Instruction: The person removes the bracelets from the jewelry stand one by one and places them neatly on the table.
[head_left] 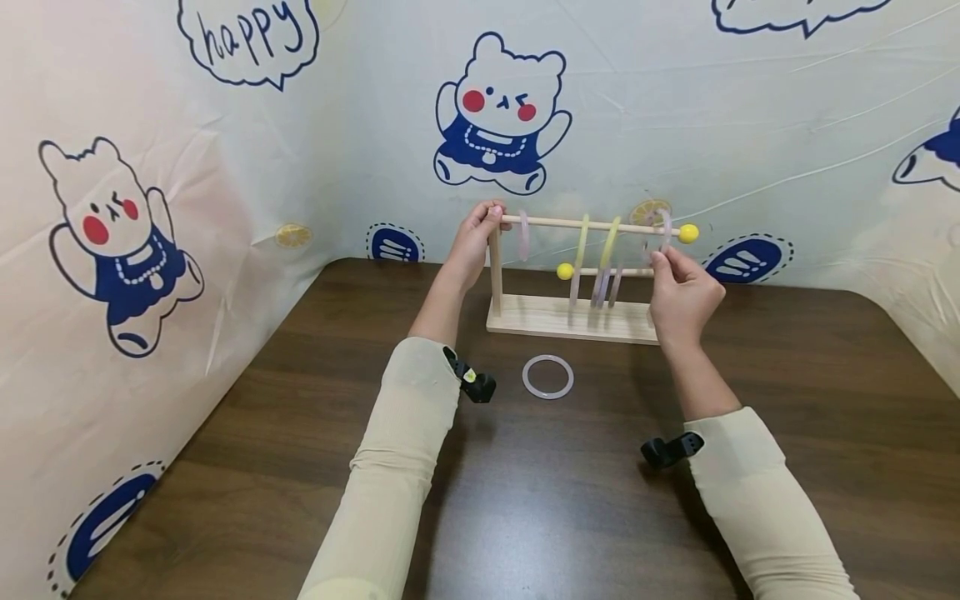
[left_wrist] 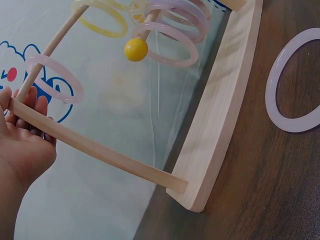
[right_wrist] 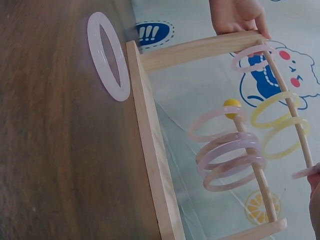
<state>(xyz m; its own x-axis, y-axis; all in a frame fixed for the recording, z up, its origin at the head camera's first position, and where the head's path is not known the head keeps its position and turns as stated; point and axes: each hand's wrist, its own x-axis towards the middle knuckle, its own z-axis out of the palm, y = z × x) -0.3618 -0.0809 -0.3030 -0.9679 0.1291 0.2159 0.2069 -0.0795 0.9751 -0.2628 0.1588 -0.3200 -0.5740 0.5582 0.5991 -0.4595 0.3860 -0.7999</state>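
Note:
A light wooden bangle stand has an upper rod and a lower rod, each tipped with a yellow ball. My left hand grips the top of its left post, where the upper rod joins. With thumb and fingertips my right hand pinches a pale bangle that is around the upper rod, just inside its ball. Farther left on that rod hang two yellow bangles and one pinkish bangle. Several pink and lilac bangles hang from the lower rod.
One pale lilac bangle lies flat on the dark wooden table, in front of the stand's base. Behind the table's back edge hangs a printed cloth with cartoon bears; it also covers the left side.

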